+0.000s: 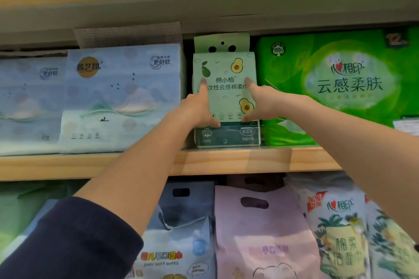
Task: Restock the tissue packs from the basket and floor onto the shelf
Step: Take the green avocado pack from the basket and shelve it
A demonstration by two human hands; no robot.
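A pale green tissue pack (226,97) with avocado pictures stands upright on the wooden shelf (226,161), in a narrow gap between a blue-white pack and a bright green pack. My left hand (199,108) presses flat on its front at the left side, fingers straight and pointing up. On the right side of the same front lies my right hand (258,102), fingers straight too. Neither hand curls round the pack.
Blue-white tissue packs (118,97) fill the shelf to the left, and a large bright green pack (340,88) stands to the right. Below the shelf are a blue wipes bag (179,233), a pink bag (260,233) and yellow-patterned packs (340,233). Another shelf board (204,7) runs overhead.
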